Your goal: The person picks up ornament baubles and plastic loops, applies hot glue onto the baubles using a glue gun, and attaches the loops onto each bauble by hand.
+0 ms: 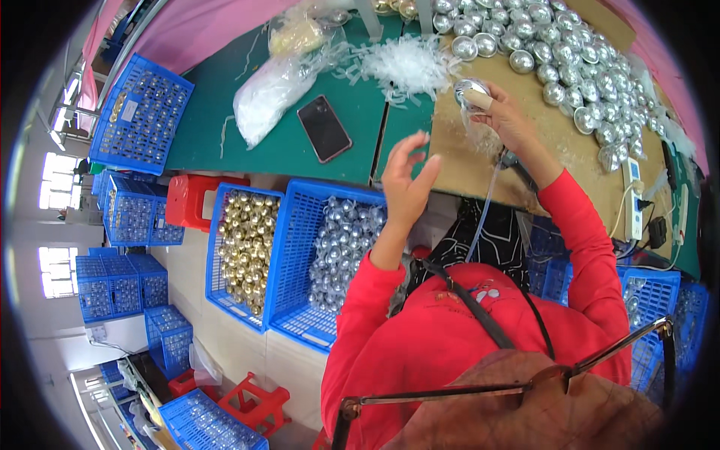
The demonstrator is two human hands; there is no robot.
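Note:
My right hand point(514, 124) grips a shiny silver ball point(466, 88) above the brown cardboard point(469, 161). A pale covering wraps one of its digits, and something thin and translucent hangs below the ball. Nearer the table's edge, my left hand point(409, 184) is raised with thumb and fingers apart. A whitish spot shows at its fingertips; whether that is a loose scrap I cannot tell. Beyond both hands lies a heap of clear plastic strips point(409, 67). Many silver balls point(555, 64) cover the cardboard at the far right.
A phone point(325, 129) and a plastic bag of white material point(270, 97) lie on the green tabletop point(210, 142). Below its edge, blue crates hold gold balls point(247, 251) and silver balls point(341, 247). A dark tool point(510, 159) with a cord and a power strip point(634, 199) sit at right.

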